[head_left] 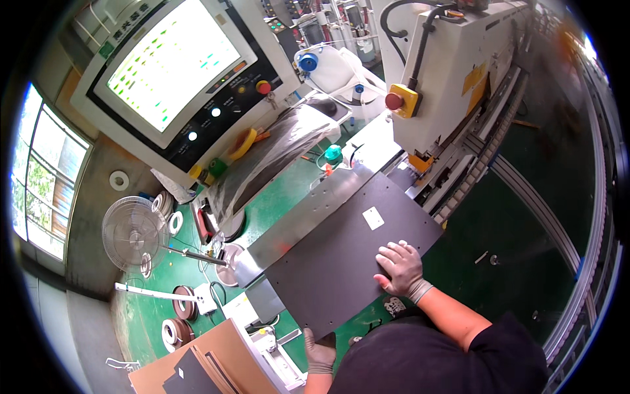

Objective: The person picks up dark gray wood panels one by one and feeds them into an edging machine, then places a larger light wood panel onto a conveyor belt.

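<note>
Currently, dark-grey rectangular board: under my gloved right hand, beside the silver metal strip.
Long axis: lower left to upper right.
Right hand: flat, thumb apart.
Gloved left hand: at near corner; I can't tell its grip.

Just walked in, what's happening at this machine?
A person is handling a dark grey panel with a white label. The gloved right hand lies spread on its top face; the left hand is at the near corner, its grip unclear. The panel's far side runs along a shiny metal strip, next to the white machine. The control screen is lit.
</note>
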`<state>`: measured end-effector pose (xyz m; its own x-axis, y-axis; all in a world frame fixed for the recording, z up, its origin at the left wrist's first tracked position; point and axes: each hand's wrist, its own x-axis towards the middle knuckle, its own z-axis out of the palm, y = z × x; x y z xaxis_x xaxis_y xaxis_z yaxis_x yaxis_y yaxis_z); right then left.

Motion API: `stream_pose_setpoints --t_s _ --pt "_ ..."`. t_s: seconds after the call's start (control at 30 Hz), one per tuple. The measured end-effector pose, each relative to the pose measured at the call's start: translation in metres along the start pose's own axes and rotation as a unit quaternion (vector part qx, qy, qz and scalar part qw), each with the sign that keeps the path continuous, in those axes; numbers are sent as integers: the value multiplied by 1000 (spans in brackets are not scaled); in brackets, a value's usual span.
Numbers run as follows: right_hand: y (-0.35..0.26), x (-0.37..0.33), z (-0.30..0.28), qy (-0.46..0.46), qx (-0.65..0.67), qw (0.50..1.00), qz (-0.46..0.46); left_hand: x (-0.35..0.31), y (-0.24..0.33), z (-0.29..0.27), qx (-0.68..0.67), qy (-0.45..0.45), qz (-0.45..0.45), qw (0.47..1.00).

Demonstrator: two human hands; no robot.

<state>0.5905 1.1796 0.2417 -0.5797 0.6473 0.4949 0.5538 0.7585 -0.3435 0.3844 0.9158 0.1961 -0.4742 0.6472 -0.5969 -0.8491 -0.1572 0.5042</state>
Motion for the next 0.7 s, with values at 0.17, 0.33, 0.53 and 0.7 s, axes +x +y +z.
stream_pose_setpoints --t_s 0.17,0.33,0.53,0.7 --pt "72 4 -20 35 -31 999 -7 34 -1 3 345 55 166 922" --pt "134 14 -36 69 -25 997 -38 76 -21 87 773 -13 204 600" --pt "193 17 -53 100 -40 993 -49 109 -61 153 761 -12 194 619" --pt "243 16 -68 60 -72 996 11 121 -86 189 746 -89 213 624"
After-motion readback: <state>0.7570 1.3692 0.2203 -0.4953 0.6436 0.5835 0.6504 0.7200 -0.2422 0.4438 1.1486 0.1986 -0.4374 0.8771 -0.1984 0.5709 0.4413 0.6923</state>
